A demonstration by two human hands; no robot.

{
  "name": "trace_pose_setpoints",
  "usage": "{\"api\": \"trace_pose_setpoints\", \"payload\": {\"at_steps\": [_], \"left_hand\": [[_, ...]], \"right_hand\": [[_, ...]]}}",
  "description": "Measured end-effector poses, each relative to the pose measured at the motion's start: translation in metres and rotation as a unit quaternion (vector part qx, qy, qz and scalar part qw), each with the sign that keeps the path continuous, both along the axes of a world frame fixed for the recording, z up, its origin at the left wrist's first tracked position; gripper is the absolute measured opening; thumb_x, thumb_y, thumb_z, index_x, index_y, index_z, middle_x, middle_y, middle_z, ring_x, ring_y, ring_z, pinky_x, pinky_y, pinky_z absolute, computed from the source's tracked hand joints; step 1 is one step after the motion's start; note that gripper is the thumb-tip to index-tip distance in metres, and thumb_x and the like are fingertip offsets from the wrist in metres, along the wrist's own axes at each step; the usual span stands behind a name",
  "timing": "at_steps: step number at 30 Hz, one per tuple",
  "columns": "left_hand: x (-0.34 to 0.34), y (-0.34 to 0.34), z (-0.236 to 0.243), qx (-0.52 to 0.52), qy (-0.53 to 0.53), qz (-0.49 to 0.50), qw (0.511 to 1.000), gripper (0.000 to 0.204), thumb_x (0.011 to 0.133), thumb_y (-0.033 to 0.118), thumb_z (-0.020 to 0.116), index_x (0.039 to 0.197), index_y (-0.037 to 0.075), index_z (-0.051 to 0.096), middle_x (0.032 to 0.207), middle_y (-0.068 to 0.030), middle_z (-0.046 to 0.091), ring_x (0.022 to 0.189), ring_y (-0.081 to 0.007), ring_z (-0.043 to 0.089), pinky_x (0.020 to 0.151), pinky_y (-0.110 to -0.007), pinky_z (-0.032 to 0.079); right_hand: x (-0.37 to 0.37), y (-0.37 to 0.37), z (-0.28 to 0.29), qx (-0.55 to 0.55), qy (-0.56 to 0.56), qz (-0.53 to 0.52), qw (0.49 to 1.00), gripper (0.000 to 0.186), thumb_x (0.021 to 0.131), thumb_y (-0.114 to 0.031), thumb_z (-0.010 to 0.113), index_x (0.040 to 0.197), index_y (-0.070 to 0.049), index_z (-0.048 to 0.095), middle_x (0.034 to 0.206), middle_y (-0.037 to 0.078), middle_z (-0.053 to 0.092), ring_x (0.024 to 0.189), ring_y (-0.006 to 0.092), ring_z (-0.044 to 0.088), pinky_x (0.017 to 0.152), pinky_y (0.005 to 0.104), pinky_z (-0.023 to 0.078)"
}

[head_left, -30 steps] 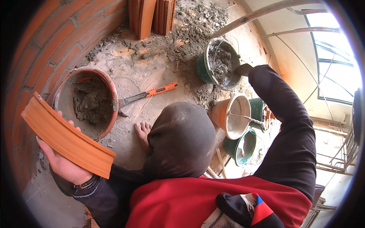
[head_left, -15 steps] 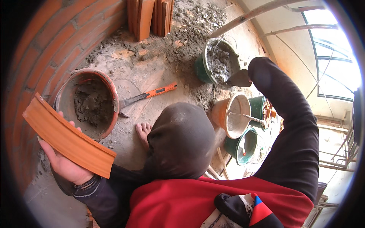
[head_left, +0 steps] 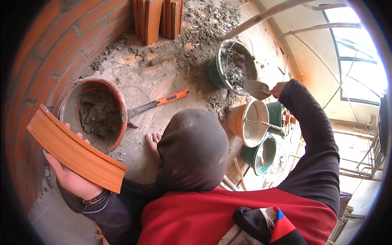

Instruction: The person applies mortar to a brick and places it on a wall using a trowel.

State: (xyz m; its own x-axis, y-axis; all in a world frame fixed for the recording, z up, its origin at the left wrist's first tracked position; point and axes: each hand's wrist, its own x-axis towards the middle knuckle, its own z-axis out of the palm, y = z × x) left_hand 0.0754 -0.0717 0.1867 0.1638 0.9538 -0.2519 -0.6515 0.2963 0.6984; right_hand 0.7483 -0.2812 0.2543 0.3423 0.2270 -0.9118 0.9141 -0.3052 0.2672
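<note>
My left hand (head_left: 77, 183) is wrapped under a long, curved orange clay tile (head_left: 77, 151), its fingertips showing past the far edge. The tile is held tilted beside a round tub (head_left: 123, 118) of grey mortar (head_left: 99, 114). On the other side, with the arm stretched out, my right hand (head_left: 278, 89) grips a trowel (head_left: 256, 89) by its handle. The trowel's grey blade hangs over the near rim of a green bucket (head_left: 215, 73) containing wet mortar (head_left: 233, 65). Whether the blade touches the mortar I cannot tell.
An orange-handled hammer (head_left: 172, 97) lies on the floor against the tub. Beyond it, clay tiles (head_left: 153, 22) stand stacked by a brick wall (head_left: 61, 53). An orange bucket (head_left: 236, 120) and green buckets (head_left: 248, 155) stand at right. A pole (head_left: 265, 16) slants above.
My right hand has come into sight from behind the sleeve, and the trowel has turned so more of its blade face shows. The tile has shifted slightly right and down in my left hand.
</note>
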Motion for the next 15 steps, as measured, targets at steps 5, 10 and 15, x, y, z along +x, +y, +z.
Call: {"api": "trace_pose_setpoints", "payload": {"at_steps": [5,10,15], "left_hand": [[-0.006,0.005,-0.009,0.024,-0.034,-0.047,0.998,0.055,0.102,0.045,0.025,0.144,0.011,0.033,0.142,-0.0109,0.044,0.108,-0.0204,0.058,0.092,-0.035,0.051],[-0.013,0.005,-0.009,0.028,-0.053,-0.061,0.996,0.055,0.102,0.045,0.025,0.145,0.011,0.032,0.145,-0.0107,0.041,0.111,-0.0213,0.057,0.094,-0.036,0.05],[-0.015,0.003,-0.008,0.019,-0.065,-0.035,0.997,0.056,0.102,0.045,0.024,0.146,0.01,0.028,0.144,-0.0161,0.04,0.11,-0.0263,0.058,0.091,-0.039,0.053]], "right_hand": [[-0.022,-0.038,-0.004,-0.024,-0.084,0.113,0.99,0.018,0.087,-0.021,0.055,0.092,-0.005,0.061,0.077,0.014,0.065,0.073,0.0325,0.065,0.066,0.0414,0.051],[-0.104,-0.067,-0.024,0.228,0.048,-0.22,0.947,0.024,0.093,-0.029,0.052,0.097,-0.005,0.057,0.068,0.006,0.06,0.054,0.0229,0.06,0.048,0.0365,0.048],[-0.198,-0.002,-0.021,0.256,-0.02,-0.561,0.787,0.029,0.096,-0.035,0.049,0.092,-0.007,0.058,0.061,0.003,0.053,0.044,0.0141,0.051,0.037,0.0304,0.042]]}}
